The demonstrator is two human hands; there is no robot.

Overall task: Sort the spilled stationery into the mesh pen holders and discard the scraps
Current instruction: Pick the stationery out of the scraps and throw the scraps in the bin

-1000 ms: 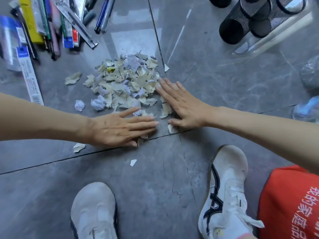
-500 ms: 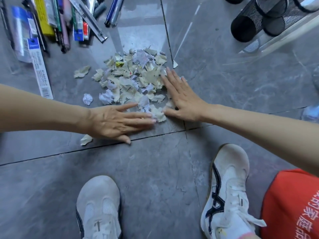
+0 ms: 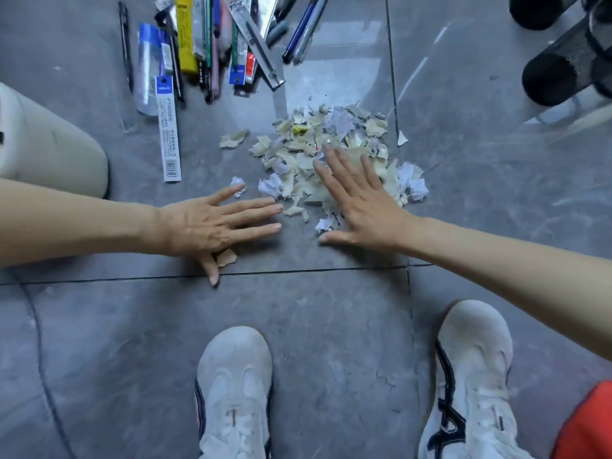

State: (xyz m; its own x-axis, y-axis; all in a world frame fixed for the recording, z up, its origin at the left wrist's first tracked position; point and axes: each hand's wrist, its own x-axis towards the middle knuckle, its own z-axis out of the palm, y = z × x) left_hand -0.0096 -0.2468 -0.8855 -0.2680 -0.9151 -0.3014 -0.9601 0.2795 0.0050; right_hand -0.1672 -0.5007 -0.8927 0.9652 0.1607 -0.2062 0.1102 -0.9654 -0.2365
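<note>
Now the flat, splayed right hand (image 3: 361,207) presses the paper scraps (image 3: 314,150); the open left hand (image 3: 212,226) lies beside them.

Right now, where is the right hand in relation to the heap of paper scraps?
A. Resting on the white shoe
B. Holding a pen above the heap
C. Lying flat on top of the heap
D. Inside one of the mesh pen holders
C: the right hand lies open, palm down, with its fingers spread over the paper scraps on the floor, holding nothing.
</note>
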